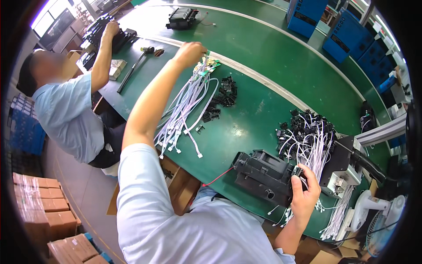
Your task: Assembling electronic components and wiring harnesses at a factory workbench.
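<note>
My left hand reaches far across the bench, fingertips pinched at the top of a pile of small green circuit boards. White cables with plugs on their ends trail from these boards toward me. Between the thumb and index finger of my right hand is a small black plastic part. That hand is at the right end of a black box-shaped housing, from which a red wire sticks out. Loose small black plastic parts lie right of the cables.
A heap of black parts with white cables lies at right, beside a grey-and-black device. Another black housing sits at the far side. A hammer-like tool lies near a co-worker at left. White fans stand at right.
</note>
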Demonstrator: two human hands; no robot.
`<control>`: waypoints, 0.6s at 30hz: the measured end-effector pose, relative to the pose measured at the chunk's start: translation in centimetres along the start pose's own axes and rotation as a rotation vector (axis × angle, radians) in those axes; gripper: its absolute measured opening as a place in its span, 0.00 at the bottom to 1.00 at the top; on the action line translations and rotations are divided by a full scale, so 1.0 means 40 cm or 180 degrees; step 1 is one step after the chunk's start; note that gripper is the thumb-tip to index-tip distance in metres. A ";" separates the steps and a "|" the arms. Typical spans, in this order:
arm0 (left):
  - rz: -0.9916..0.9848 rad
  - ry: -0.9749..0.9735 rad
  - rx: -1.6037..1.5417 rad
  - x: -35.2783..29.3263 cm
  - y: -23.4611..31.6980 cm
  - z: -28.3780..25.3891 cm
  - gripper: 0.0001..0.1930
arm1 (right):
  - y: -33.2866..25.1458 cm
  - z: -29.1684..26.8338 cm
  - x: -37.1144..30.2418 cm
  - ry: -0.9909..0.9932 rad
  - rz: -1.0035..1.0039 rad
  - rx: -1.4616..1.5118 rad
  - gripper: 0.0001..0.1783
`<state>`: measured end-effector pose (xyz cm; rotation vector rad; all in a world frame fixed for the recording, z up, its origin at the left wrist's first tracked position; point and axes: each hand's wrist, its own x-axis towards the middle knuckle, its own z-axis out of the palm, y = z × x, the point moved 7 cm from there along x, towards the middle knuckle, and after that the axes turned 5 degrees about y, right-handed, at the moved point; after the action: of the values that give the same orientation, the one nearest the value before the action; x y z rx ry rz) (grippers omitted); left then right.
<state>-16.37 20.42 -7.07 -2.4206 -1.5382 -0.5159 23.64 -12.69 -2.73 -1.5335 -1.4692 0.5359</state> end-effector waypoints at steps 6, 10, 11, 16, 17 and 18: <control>-0.0129 0.1615 -0.0803 -0.065 0.018 -0.370 0.12 | 0.005 0.003 0.006 -0.0008 -0.0050 0.0046 0.17; -0.1009 0.1751 -0.1311 -0.092 -0.016 -0.471 0.16 | 0.005 0.003 0.004 0.0009 -0.0049 0.0111 0.17; -0.1205 0.1524 -0.1680 -0.091 -0.040 -0.451 0.21 | 0.006 0.004 0.003 0.0022 -0.0079 0.0116 0.17; -0.0478 0.2455 -0.1506 -0.082 0.050 -0.573 0.10 | -0.002 0.005 0.002 0.0041 -0.0098 0.0125 0.16; -0.0425 0.2617 -0.1396 -0.082 0.069 -0.619 0.10 | 0.000 0.006 0.003 0.0031 -0.0074 0.0144 0.16; -0.0196 0.2823 -0.1550 -0.083 0.065 -0.653 0.11 | 0.001 0.006 0.003 0.0022 -0.0054 0.0169 0.16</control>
<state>-19.80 6.87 15.39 -1.9175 -1.1473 -1.8361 23.48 -12.49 -2.84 -1.4790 -1.4502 0.5549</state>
